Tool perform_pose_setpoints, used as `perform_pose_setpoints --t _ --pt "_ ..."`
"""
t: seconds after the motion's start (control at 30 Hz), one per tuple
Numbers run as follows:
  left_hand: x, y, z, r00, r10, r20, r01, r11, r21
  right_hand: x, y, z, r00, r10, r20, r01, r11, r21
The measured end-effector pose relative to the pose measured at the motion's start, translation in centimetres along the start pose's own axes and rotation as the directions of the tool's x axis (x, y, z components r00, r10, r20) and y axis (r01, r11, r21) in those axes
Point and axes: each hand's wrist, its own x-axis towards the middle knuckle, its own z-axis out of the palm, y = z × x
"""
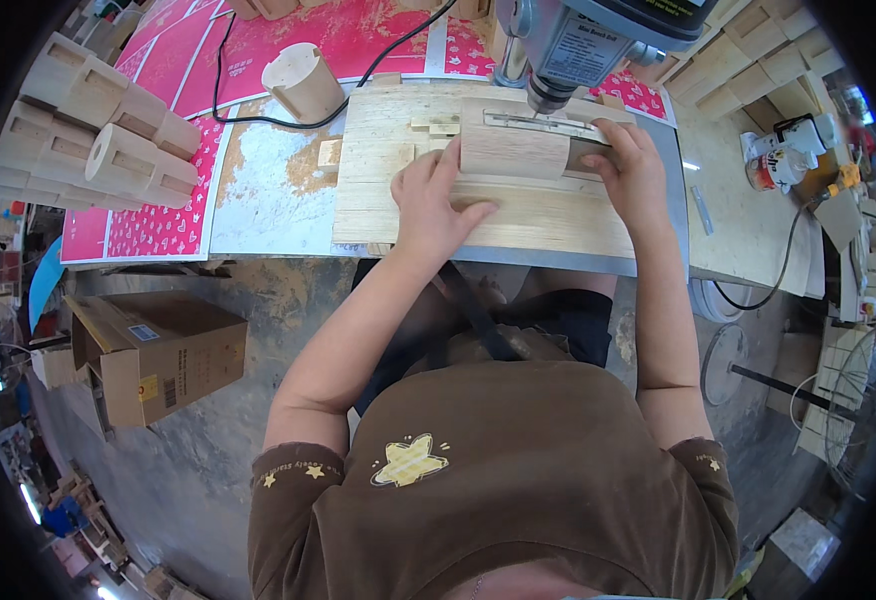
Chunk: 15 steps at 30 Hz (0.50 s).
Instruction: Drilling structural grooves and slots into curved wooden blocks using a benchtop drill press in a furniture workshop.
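A pale wooden cylinder (518, 148) lies sideways on a wooden board (383, 215), below the chuck of a bench drill (553, 88). Along its top runs a slot with a clear, narrow strip (538, 122) in it. My right hand (630, 165) grips the cylinder's right end, fingers at the strip's end and thumb lower down, by a darker inner face. At the other end, my left hand (433, 195) rests its fingertips against the wood. Its thumb is stretched apart over the board. The drill bit's tip stands close over the slot; whether it touches is unclear.
Another wooden cylinder (303, 82) stands upright behind the board, beside a black cable (220, 60). Slotted cylinders (143, 165) are stacked at the left. A cardboard box (163, 350) sits on the floor. To the right are a white tub (773, 170) and a small blade-like tool (703, 210).
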Motion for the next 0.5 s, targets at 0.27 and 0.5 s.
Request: perform_pose_setpoints --t 0.27,0.5 --pt "1.4 -2.5 -0.7 1.0 -0.009 0.002 0.008 0.99 0.141 0.2 -1.0 0.7 0.995 -0.011 -0.1 0.027 0.987 0.155" --pt "1.5 -2.8 -0.6 1.0 0.001 0.008 -0.001 0.997 0.071 11.0 -5.5 -10.8 0.728 0.442 -0.524 0.054 0.724 0.688"
